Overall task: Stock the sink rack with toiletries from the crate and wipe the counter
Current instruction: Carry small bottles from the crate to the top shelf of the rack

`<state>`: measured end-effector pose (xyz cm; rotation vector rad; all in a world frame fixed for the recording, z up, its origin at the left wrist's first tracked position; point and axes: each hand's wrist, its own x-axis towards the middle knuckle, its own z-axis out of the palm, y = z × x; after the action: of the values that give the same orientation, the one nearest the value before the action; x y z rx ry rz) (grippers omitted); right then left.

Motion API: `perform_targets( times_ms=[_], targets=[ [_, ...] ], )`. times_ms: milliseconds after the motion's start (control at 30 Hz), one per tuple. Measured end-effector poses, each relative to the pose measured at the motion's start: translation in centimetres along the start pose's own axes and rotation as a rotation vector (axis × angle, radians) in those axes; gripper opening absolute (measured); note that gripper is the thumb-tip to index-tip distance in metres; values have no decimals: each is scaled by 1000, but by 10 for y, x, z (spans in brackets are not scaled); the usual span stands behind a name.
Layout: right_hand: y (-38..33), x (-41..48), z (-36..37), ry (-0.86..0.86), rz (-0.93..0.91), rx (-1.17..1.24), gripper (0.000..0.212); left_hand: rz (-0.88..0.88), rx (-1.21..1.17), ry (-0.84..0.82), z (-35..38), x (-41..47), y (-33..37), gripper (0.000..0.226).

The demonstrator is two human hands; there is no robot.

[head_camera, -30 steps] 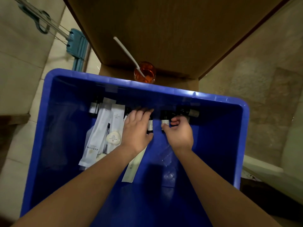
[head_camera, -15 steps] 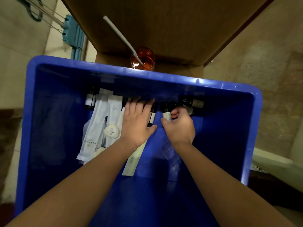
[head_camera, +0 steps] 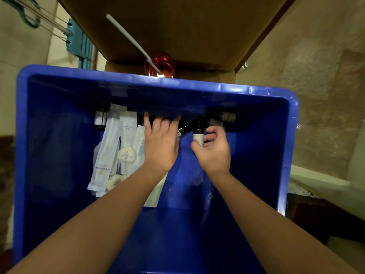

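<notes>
Both my arms reach down into a deep blue crate (head_camera: 217,87). My right hand (head_camera: 214,153) pinches a small dark bottle with a white label (head_camera: 198,135) between thumb and curled fingers, lifting its end off the crate floor. My left hand (head_camera: 161,143) lies flat with straight fingers over more dark bottles (head_camera: 182,129) along the far wall. White sachets (head_camera: 107,153) and a round wrapped soap (head_camera: 127,154) lie to the left of that hand. More dark bottles (head_camera: 225,116) rest at the far right wall.
Beyond the crate stands an orange glass cup (head_camera: 165,63) holding a white stick (head_camera: 130,39), under a brown wooden cabinet (head_camera: 177,22). A teal rack (head_camera: 76,43) hangs on the tiled wall at upper left. Stone-patterned wall rises on the right.
My right hand has drawn the labelled bottle back from the row and tilted it up. My left hand has stayed spread over the bottles. The camera has moved closer over the crate.
</notes>
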<state>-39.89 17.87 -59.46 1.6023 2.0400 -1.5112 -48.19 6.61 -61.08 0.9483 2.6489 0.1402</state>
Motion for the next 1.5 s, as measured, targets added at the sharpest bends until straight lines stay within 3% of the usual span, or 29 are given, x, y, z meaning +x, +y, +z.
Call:
perform_targets(
  times_ms=[200,467,633,733,967,1133,1233,1500],
  targets=[
    [-2,-11,-5,-36,64,153,46,-6,-209,46,-10,-6,7,60],
    [-23,-63,-18,-153,194,410,38,-68,-661,-104,-58,-48,12,53],
    [-33,-122,-21,-255,312,693,36,-237,-974,-236,-83,-84,-3,45],
    [-39,-164,-23,-274,311,796,33,-363,-1151,-337,-116,-110,-10,43],
    [-65,-239,-45,-245,198,823,30,-454,-1358,-445,-196,-155,-14,42],
    [-86,-287,-74,-266,100,895,25,-363,-1420,-525,-248,-175,0,44],
    [-93,-313,-91,-236,47,955,38,-274,-1422,-564,-277,-184,14,42],
    [-96,-381,-134,35,-28,1074,34,-110,-1374,-644,-327,-214,50,26]
  ],
)
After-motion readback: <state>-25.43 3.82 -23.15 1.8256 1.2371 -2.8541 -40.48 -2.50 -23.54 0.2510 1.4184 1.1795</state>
